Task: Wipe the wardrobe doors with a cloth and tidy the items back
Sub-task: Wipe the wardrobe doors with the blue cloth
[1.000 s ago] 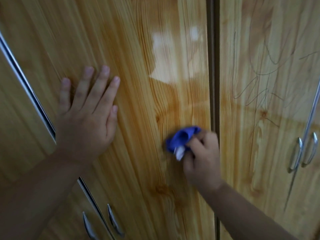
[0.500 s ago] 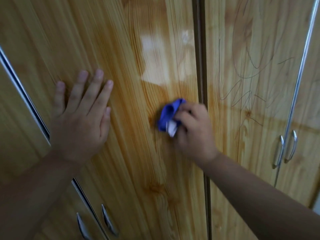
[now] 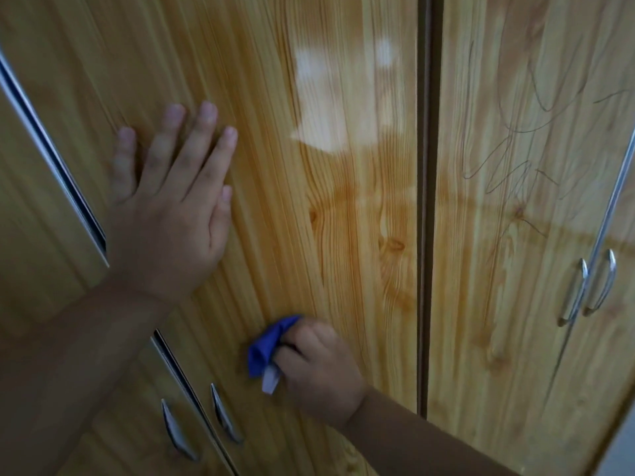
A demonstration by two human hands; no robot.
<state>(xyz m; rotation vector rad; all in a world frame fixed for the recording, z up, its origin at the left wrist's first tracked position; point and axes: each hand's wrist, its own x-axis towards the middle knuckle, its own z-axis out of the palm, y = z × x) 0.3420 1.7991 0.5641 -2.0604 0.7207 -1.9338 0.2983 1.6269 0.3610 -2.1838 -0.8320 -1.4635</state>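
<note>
Wiping stroke now low: right hand [image 3: 318, 367], grip bunched round blue cloth [image 3: 267, 348], has dropped from mid-frame to lower centre of middle door [image 3: 343, 218]. Left hand [image 3: 165, 214] stays flat, fingers straight, bracing upper left. Scribbled right door [image 3: 515, 166] looks unwiped.

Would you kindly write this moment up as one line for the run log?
phase: wiping | left hand: flat on middle door | right hand: grips blue cloth against same door, low | scribbles: on right door
</note>
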